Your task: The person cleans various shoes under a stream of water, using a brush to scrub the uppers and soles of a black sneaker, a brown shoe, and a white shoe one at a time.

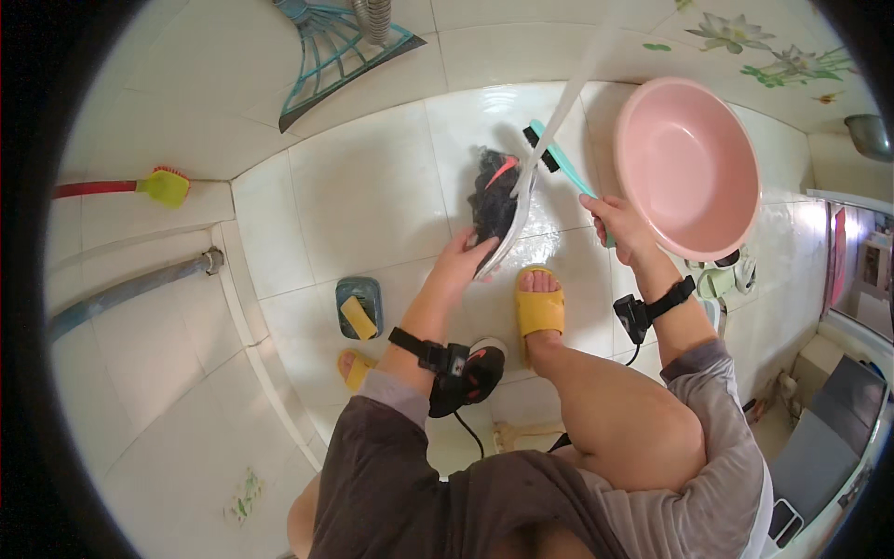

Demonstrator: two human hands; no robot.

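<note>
– Where's our dark shoe?
– In the middle, on the far side, under pouring water. Our left hand holds its near end.
– And our right hand?
– It grips our green brush. The big pink tub is just to the right. A yellow bar lies left. Our left wrist strap hides some of another black shoe.

At the far side is a teal fan-shaped frame, at left a red-handled yellow-green scrubber beyond a grey pipe, at far right lotus decals and a metal bowl.
</note>
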